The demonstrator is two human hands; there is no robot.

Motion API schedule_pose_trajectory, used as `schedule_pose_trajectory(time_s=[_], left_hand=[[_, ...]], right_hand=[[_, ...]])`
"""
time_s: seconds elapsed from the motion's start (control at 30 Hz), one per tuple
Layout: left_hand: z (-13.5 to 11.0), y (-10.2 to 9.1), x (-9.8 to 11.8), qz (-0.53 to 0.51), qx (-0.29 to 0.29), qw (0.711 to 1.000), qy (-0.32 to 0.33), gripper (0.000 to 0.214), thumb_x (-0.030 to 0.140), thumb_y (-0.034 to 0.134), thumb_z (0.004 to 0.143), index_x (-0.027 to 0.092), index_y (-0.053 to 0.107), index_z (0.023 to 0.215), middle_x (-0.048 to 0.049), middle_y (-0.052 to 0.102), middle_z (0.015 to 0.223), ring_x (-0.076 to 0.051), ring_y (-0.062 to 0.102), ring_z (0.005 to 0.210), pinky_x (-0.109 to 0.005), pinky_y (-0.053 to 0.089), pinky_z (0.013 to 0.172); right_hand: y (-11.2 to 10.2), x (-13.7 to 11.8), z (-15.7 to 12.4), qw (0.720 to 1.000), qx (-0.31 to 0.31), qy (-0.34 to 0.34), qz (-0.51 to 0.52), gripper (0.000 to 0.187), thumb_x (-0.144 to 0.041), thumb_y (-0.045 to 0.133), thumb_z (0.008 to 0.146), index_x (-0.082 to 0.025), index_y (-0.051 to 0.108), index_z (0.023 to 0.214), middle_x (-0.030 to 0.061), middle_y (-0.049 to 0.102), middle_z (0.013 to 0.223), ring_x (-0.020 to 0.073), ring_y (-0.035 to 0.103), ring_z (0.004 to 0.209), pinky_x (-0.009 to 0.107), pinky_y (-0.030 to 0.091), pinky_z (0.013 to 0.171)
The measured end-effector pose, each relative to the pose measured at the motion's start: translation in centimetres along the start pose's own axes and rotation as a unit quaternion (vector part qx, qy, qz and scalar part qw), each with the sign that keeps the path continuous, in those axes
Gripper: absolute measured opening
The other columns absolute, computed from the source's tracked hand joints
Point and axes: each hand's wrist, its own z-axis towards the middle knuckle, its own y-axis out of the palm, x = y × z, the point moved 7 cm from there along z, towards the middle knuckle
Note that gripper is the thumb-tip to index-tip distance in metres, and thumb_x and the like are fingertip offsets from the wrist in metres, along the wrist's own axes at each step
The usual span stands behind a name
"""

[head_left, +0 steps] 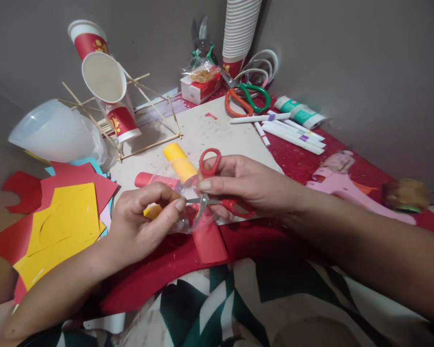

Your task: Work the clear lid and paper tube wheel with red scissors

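My right hand grips small scissors by their red handles, with the blades spread apart. Thumb and forefinger of my left hand are pinched together at the tip of one blade; what lies between them is too small to make out. Beneath both hands is a clear plastic piece, partly hidden. Around it lie rolled paper tubes: a yellow tube pointing away, a red tube to the left, and a wider red tube toward me. A bit of yellow shows under my left fingers.
Cut coloured paper is piled left. Behind stand a stick frame and joined paper cups. Larger scissors, white paper sticks, a teal-and-white tube and a cup stack are at the back right.
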Motion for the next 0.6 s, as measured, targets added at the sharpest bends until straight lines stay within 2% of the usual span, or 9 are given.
schedule_pose_trajectory(time_s=[0.1, 0.2, 0.3, 0.4, 0.5, 0.6], left_hand=[[-0.4, -0.1, 0.7, 0.047, 0.033, 0.995, 0.079, 0.014, 0.014, 0.067, 0.090, 0.019, 0.060, 0.079, 0.0043, 0.065, 0.063, -0.007, 0.056, 0.052, -0.018, 0.043, 0.050], [-0.6, 0.2, 1.3, 0.040, 0.020, 0.991, 0.127, 0.012, 0.011, 0.068, 0.089, 0.019, 0.060, 0.083, 0.0032, 0.067, 0.066, -0.007, 0.059, 0.055, -0.018, 0.045, 0.051], [-0.3, 0.2, 0.1, -0.010, -0.006, 0.997, 0.074, 0.007, 0.014, 0.067, 0.091, 0.017, 0.065, 0.085, 0.0019, 0.071, 0.071, -0.007, 0.062, 0.058, -0.017, 0.048, 0.054], [0.3, -0.8, -2.1, -0.017, 0.035, 0.999, 0.009, 0.006, 0.017, 0.065, 0.093, 0.017, 0.069, 0.088, 0.0007, 0.074, 0.078, -0.009, 0.067, 0.065, -0.019, 0.051, 0.061], [1.0, -1.1, -3.8, 0.001, 0.037, 0.999, 0.011, 0.006, 0.017, 0.066, 0.091, 0.016, 0.071, 0.087, -0.0008, 0.075, 0.080, -0.011, 0.067, 0.070, -0.022, 0.051, 0.065], [1.2, 0.0, -4.6, 0.002, -0.019, 0.998, 0.054, 0.007, 0.015, 0.066, 0.089, 0.015, 0.073, 0.089, -0.0041, 0.076, 0.085, -0.015, 0.068, 0.080, -0.028, 0.052, 0.075]], right_hand=[[-0.2, 0.5, 0.2, 1.000, -0.012, 0.012, -0.022, 0.033, -0.027, 0.084, 0.072, -0.017, 0.053, 0.076, -0.0087, 0.057, 0.052, 0.0052, 0.049, 0.038, 0.016, 0.039, 0.040], [-0.3, 0.9, 0.2, 0.996, -0.042, 0.033, -0.068, 0.029, -0.032, 0.082, 0.076, -0.015, 0.059, 0.077, -0.0068, 0.057, 0.051, 0.0036, 0.044, 0.038, 0.017, 0.036, 0.040], [-0.9, 0.8, 0.1, 0.992, -0.028, 0.054, -0.107, 0.027, -0.033, 0.083, 0.074, -0.015, 0.062, 0.075, -0.0068, 0.054, 0.049, 0.0040, 0.043, 0.039, 0.017, 0.034, 0.038], [-1.8, -0.2, -0.1, 0.985, 0.032, 0.042, -0.166, 0.024, -0.032, 0.084, 0.072, -0.016, 0.065, 0.074, -0.0073, 0.051, 0.045, 0.0053, 0.044, 0.038, 0.017, 0.033, 0.037], [-2.3, -2.2, -0.7, 0.955, 0.090, 0.002, -0.284, 0.022, -0.034, 0.083, 0.073, -0.017, 0.070, 0.072, -0.0029, 0.059, 0.053, 0.0066, 0.049, 0.042, 0.018, 0.037, 0.039], [-1.3, -4.7, -1.5, 0.891, 0.095, -0.083, -0.436, 0.014, -0.030, 0.078, 0.082, -0.021, 0.072, 0.074, -0.0003, 0.068, 0.066, 0.0101, 0.060, 0.053, 0.021, 0.046, 0.047]])
